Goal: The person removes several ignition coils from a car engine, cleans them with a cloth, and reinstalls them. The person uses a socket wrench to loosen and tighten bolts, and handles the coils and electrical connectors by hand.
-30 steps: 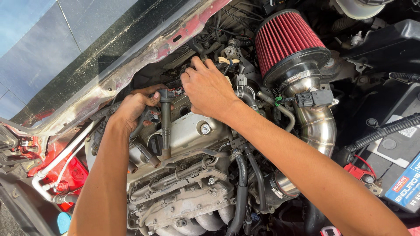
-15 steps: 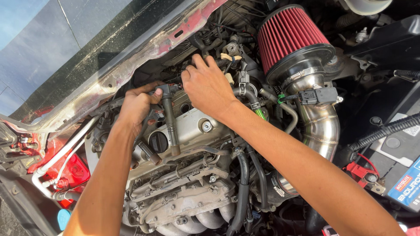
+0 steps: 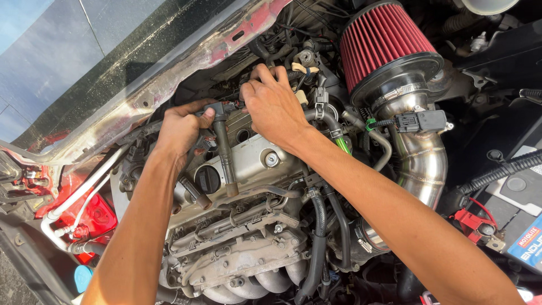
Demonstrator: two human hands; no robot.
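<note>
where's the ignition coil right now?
In the head view the ignition coil is left of centre, pulled clear and held at its top by the left hand, angled over the silver valve cover, just left of the right hand.

Red cone air filter [image 3: 384,42] above polished intake pipe [image 3: 423,164]; battery [image 3: 522,220] right of the pipe, exhaust manifold [image 3: 248,271] lower left.

The silver valve cover [image 3: 254,161] lies open from above between the hands. The red cone air filter [image 3: 384,42] with its polished steel intake pipe [image 3: 420,164] blocks the right; black hoses [image 3: 319,226] and the dusty windscreen edge [image 3: 169,73] crowd the rest.
</note>
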